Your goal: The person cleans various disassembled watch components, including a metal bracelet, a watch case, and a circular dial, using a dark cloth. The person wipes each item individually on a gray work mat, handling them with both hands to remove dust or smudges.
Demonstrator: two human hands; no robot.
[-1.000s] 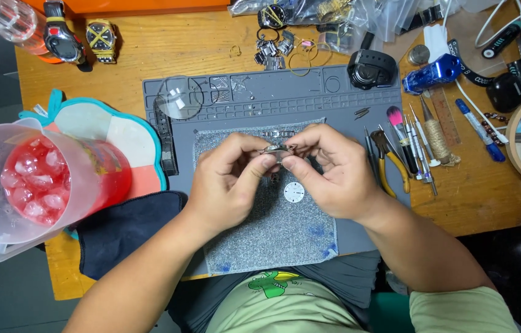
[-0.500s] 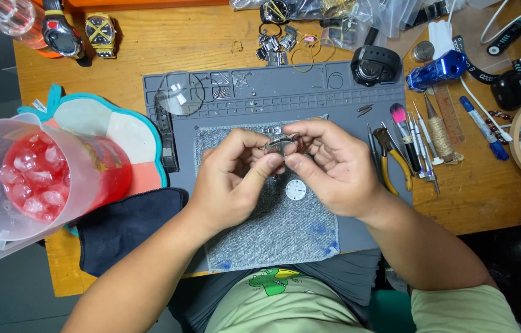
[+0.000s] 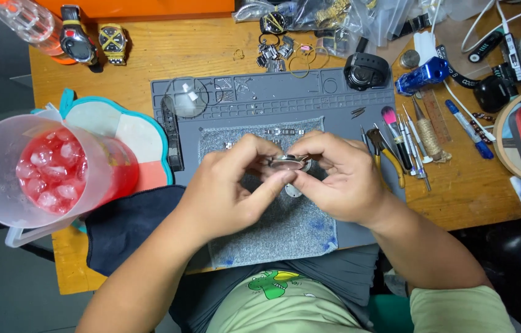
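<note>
Both hands' fingers (image 3: 271, 183) around, seemingly, a watch case (image 3: 288, 162)

The table (image 3: 211, 43) was brown wood. A big gray mat (image 3: 334, 98) lay on it, and a gray speckled cloth (image 3: 291, 228) with blue spots at its edge lay on the mat. The two hands held a small shiny silver watch case (image 3: 288, 163) over the cloth. At nine o'clock from the watch case stood a clear pitcher (image 3: 51, 169) full of red drink and pale ice. Under the pitcher was a white and orange tray (image 3: 143, 132) with a teal rim. A dark navy cloth (image 3: 131, 225) lay at eight o'clock. At two o'clock were a bright blue torch (image 3: 423, 75) and a brush (image 3: 390, 117) with a pink tip. Pliers (image 3: 390, 160) had yellow handles. The shirt (image 3: 285, 305) was pale green with a green dinosaur on it.
</note>
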